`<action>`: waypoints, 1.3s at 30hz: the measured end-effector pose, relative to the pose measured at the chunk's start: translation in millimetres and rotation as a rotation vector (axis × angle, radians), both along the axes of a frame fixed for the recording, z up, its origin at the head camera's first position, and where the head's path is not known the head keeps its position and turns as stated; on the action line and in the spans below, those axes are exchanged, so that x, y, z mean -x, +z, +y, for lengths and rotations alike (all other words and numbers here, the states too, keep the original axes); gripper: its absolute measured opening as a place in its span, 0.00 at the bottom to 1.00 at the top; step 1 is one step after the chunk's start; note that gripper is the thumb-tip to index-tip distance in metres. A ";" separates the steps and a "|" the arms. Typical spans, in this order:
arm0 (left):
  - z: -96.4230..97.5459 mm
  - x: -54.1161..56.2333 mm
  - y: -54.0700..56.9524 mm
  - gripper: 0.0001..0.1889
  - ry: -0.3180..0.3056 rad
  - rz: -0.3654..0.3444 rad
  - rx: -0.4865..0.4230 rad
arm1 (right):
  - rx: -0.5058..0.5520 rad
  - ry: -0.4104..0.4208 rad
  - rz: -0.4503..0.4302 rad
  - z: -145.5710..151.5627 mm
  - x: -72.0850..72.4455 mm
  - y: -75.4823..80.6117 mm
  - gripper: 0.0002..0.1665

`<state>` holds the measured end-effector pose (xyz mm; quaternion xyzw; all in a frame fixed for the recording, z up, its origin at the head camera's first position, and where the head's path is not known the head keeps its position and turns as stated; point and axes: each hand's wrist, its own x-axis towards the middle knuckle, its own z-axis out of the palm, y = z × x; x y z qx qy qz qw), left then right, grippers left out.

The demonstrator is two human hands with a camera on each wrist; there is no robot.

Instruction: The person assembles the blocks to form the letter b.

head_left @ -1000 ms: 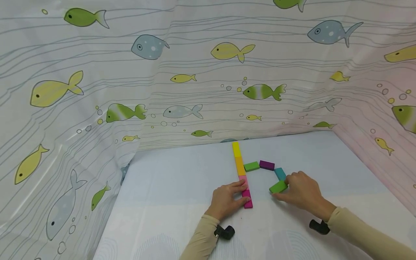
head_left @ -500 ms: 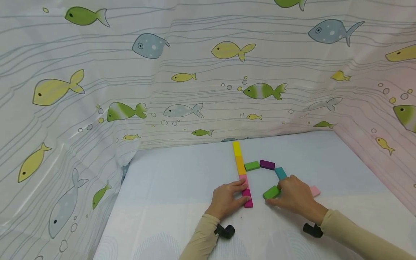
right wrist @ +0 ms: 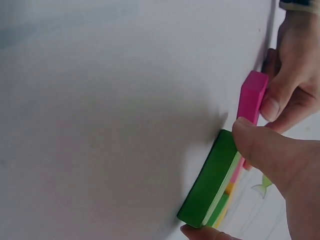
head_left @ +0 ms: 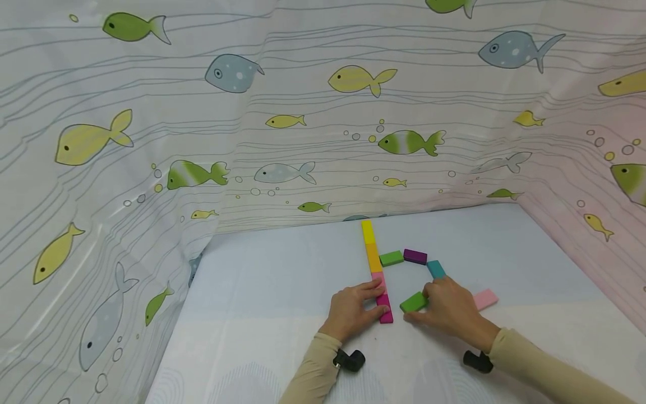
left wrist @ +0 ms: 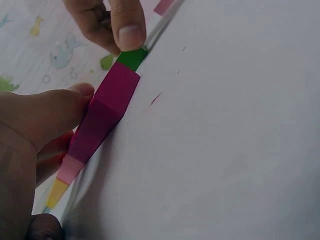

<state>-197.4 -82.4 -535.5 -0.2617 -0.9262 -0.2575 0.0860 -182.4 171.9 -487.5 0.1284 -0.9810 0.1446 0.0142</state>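
My right hand [head_left: 451, 308] pinches a green block [head_left: 414, 302] between thumb and fingers. In the right wrist view, the thumb is at one end of that green block [right wrist: 210, 180] and a fingertip at the other. My left hand [head_left: 352, 311] rests against a straight row of blocks, its fingers over the pink block [head_left: 376, 276] and its thumb touching the magenta block [head_left: 386, 315] at the near end. Orange [head_left: 373, 257] and yellow [head_left: 367, 231] blocks make up the row's far part. The held green block is to the right of the magenta one, with a gap between.
From the row a curve of spaced blocks runs right: green [head_left: 391, 258], dark purple [head_left: 415, 256], then blue [head_left: 436, 269], partly behind the right hand. A light pink block [head_left: 486, 299] lies right of that hand. A fish-print curtain [head_left: 303, 140] borders the white table [head_left: 242, 314].
My right hand has carried the green block left and nearer, towards the magenta end of the row. The light pink block has come into sight behind it. My left hand has stayed put.
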 end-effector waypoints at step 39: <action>0.4 -0.5 1.3 0.24 -0.001 0.001 -0.011 | -0.027 0.031 -0.012 -13.4 -12.7 3.9 0.32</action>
